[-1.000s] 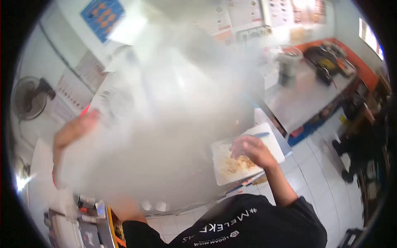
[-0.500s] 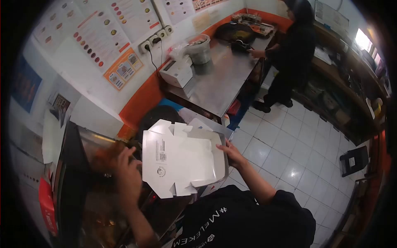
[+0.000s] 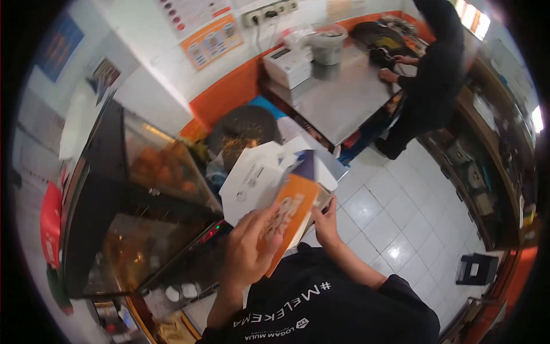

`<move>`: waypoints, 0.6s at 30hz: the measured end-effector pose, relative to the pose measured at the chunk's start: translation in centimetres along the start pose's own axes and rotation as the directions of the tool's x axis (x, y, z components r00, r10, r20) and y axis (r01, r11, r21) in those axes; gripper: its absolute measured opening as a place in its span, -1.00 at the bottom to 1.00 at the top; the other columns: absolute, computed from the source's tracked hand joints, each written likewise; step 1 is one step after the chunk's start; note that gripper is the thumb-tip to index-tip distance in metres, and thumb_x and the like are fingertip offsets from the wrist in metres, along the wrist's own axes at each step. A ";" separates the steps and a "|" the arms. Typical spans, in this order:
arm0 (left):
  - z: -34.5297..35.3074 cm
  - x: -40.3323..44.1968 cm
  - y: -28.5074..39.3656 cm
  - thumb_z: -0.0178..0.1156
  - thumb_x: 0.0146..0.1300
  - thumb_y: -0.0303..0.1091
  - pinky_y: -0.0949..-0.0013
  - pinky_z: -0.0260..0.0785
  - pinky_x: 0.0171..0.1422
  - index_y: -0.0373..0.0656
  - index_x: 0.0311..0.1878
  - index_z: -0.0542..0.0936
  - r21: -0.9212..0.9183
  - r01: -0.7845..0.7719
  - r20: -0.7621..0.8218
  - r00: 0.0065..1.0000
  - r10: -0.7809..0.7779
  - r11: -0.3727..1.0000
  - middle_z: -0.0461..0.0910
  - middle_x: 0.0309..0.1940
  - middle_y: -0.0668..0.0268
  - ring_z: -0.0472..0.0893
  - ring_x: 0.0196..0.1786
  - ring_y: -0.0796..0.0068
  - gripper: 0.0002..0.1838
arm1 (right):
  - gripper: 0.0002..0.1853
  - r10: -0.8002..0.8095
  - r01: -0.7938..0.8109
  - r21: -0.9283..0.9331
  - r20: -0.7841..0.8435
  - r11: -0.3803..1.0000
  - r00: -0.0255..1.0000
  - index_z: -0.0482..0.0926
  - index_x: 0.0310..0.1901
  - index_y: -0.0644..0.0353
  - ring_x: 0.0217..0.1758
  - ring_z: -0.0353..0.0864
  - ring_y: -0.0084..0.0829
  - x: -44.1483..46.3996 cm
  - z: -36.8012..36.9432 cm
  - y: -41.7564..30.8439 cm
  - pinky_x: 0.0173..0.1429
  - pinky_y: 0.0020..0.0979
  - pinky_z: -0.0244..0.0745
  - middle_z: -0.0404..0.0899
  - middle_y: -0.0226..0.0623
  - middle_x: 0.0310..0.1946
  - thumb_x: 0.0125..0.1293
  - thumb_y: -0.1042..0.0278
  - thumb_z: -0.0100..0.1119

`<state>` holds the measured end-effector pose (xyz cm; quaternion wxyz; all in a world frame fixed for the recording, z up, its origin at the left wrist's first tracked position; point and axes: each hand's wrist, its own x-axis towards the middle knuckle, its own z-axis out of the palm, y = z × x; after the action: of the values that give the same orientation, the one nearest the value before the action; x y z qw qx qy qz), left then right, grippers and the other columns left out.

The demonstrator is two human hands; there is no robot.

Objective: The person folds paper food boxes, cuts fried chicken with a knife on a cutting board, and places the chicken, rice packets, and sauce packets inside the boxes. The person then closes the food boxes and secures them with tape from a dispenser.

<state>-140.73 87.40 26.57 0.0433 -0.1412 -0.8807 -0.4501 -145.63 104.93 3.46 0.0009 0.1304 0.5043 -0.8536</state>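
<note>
A cardboard food box (image 3: 246, 183), white inside with a small printed code, is held in front of my chest, partly folded and tilted. Its orange outer side (image 3: 293, 211) with pale lettering faces me, and a dark purple panel shows behind it. My left hand (image 3: 249, 243) presses its fingers against the orange side. My right hand (image 3: 325, 225) grips the box's right end from below. Part of the right fingers is hidden behind the cardboard.
At my left stands a glass food warmer (image 3: 154, 223) with fried food inside. Beyond the box are a dark round pan (image 3: 243, 123) with crumbs and a steel table (image 3: 338, 103) bearing a white printer (image 3: 287, 66) and a bucket (image 3: 328, 46). Another person (image 3: 438, 74) works at its far end.
My left hand has come from beside the warmer onto the box. The box has turned and folded, showing its orange outside. My view has swung left; the other person has both hands forward.
</note>
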 end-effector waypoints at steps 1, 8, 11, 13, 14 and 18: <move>-1.1 -0.4 0.4 0.55 0.11 -0.06 0.05 0.42 0.38 -0.23 0.41 0.44 0.093 0.061 0.064 0.996 -0.067 0.994 0.54 0.29 -0.02 0.55 0.32 -0.09 -0.15 | -0.27 -0.032 0.031 0.042 0.032 0.999 0.999 0.12 0.45 0.12 0.24 0.54 -0.33 0.1 -0.4 0.8 0.26 -0.27 0.54 0.50 -0.08 0.20 0.40 0.40 0.37; -3.1 -4.0 -2.1 0.67 -0.25 0.29 -0.02 -0.12 0.74 -0.26 0.68 -0.26 0.023 0.024 0.447 0.894 -0.031 0.999 -0.20 0.68 -0.18 -0.15 0.73 -0.07 0.66 | -0.29 0.049 -0.068 0.053 0.301 0.996 0.952 0.13 0.45 0.17 0.26 0.53 -0.31 -2.4 -4.6 2.2 0.28 -0.25 0.52 0.48 -0.06 0.22 0.42 0.35 0.36; -1.5 -6.8 -3.5 0.62 -0.05 0.08 0.00 -0.13 0.74 -0.09 0.70 -0.09 0.178 0.044 0.448 0.886 -0.120 0.983 -0.17 0.70 0.01 -0.13 0.73 -0.03 0.39 | -0.29 0.132 -0.134 -0.019 0.352 0.991 0.927 0.13 0.44 0.20 0.26 0.52 -0.30 -3.5 -6.6 2.4 0.28 -0.24 0.51 0.48 -0.06 0.22 0.43 0.32 0.36; 1.0 -8.0 -6.7 0.58 0.05 -0.06 -0.02 -0.03 0.72 -0.06 0.69 0.00 0.189 0.052 0.446 0.885 -0.132 0.981 -0.10 0.70 0.06 -0.03 0.72 0.02 0.24 | -0.29 0.165 -0.155 -0.057 0.352 0.986 0.921 0.14 0.44 0.21 0.26 0.52 -0.30 -3.7 -7.4 3.1 0.28 -0.24 0.51 0.48 -0.06 0.23 0.43 0.31 0.36; 2.3 -8.0 -8.0 0.54 0.11 -0.12 -0.02 0.05 0.69 -0.06 0.66 0.10 0.237 0.031 0.365 0.924 -0.119 0.971 0.01 0.66 0.06 0.07 0.68 0.01 0.12 | -0.29 0.174 -0.159 -0.073 0.344 0.985 0.923 0.14 0.44 0.22 0.26 0.52 -0.30 -3.6 -7.7 3.6 0.28 -0.24 0.50 0.47 -0.05 0.23 0.43 0.30 0.36; 5.6 -7.2 -11.2 0.34 0.31 -0.35 0.06 0.40 0.40 -0.17 0.43 0.47 0.157 0.074 -0.079 0.995 -0.062 0.985 0.49 0.34 0.01 0.52 0.32 -0.05 -0.39 | -0.29 0.108 -0.070 -0.162 0.244 0.984 0.964 0.14 0.43 0.25 0.26 0.51 -0.29 -1.0 -8.5 7.6 0.28 -0.23 0.50 0.47 -0.05 0.23 0.44 0.27 0.36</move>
<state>-136.81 84.14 13.04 0.0713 -0.0903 -0.9161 -0.3840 -141.76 108.42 -6.73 0.1132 0.0431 0.5571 -0.8216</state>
